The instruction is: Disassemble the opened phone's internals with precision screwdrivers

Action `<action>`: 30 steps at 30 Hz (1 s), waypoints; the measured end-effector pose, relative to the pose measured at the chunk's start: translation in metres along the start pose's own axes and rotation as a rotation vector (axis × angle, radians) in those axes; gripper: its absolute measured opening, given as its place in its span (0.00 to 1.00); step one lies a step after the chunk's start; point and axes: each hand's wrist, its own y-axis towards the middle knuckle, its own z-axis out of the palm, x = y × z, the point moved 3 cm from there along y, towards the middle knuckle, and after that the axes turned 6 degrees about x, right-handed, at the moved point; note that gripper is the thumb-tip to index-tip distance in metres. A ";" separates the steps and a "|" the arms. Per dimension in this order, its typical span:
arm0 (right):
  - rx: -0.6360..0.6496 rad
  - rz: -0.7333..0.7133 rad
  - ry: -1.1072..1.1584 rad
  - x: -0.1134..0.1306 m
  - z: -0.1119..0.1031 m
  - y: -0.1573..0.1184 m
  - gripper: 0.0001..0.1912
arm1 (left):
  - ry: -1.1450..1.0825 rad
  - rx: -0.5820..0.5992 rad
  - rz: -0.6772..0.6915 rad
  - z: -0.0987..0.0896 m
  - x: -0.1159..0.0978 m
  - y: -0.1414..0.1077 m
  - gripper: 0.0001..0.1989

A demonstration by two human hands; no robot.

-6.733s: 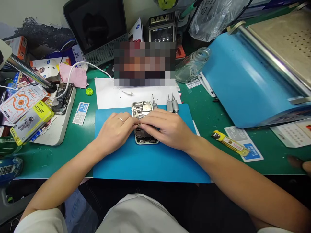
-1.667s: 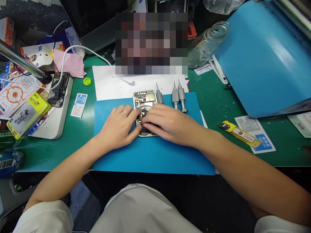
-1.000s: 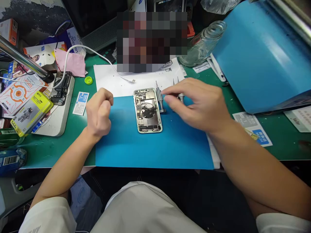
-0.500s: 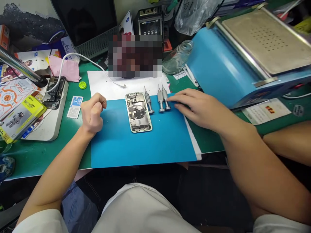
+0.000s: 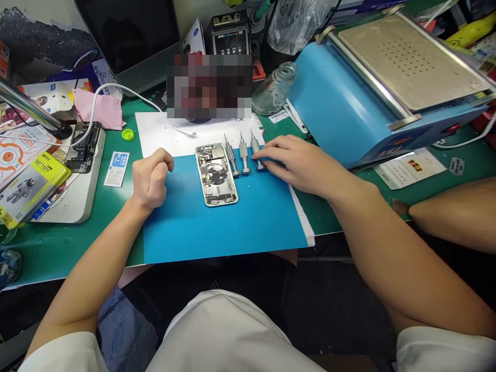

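On the blue mat lies an opened phone, its back off and its boards and round coil showing. Three grey precision screwdrivers lie to its right, tips pointing away from me: one near the phone, a middle screwdriver and a right-hand screwdriver. My right hand reaches in from the right with fingers stretched out, the fingertips at the right-hand screwdriver's handle, not wrapped round it. My left hand rests as a closed fist at the mat's left edge, with nothing seen in it.
A blue machine with a perforated metal plate stands at the right, beside a glass jar. Battery boxes and another opened phone lie at the left. A white cable crosses the back. Another person's arm enters at the right.
The middle screwdriver has shifted left toward the one by the phone, and the three are now more evenly spaced. My right hand has moved slightly left. The whole view has shifted a little.
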 end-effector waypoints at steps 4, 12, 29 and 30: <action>0.058 0.033 -0.087 0.002 -0.004 0.003 0.20 | -0.038 -0.025 0.032 0.001 0.001 0.000 0.20; 0.213 -0.045 -0.176 -0.003 0.000 0.011 0.22 | -0.066 -0.002 -0.009 0.004 0.005 -0.002 0.20; -0.243 0.187 0.009 0.006 -0.013 -0.001 0.12 | -0.075 0.006 0.000 0.003 -0.001 -0.004 0.17; -0.242 0.229 0.017 0.007 -0.013 -0.001 0.12 | -0.074 0.008 0.000 0.003 -0.001 -0.004 0.17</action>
